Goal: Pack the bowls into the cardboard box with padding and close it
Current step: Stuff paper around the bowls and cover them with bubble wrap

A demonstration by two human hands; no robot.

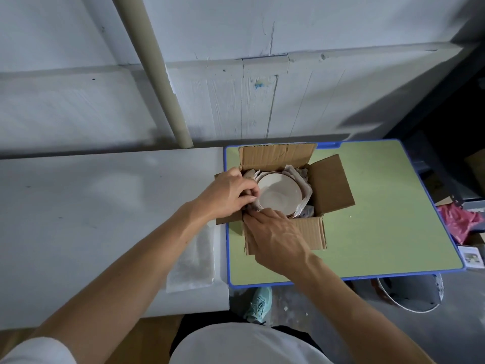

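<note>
An open cardboard box [331,183] stands on a green table with a blue rim [380,219], all its flaps folded outward. Inside lies a white bowl [279,194] with a brown rim, facing up, with crumpled paper padding [301,177] around it. My left hand [228,193] reaches over the box's left edge and pinches crumpled paper beside the bowl. At the box's near-left corner my right hand [275,232] has its fingers curled on the same paper, covering part of the near flap.
A grey table [91,219] adjoins on the left, with a clear plastic bag [194,261] lying at its right edge. A beige pipe [157,69] leans against the wall behind. Red plastic [459,222] and clutter sit to the right; a white bucket [412,292] stands below.
</note>
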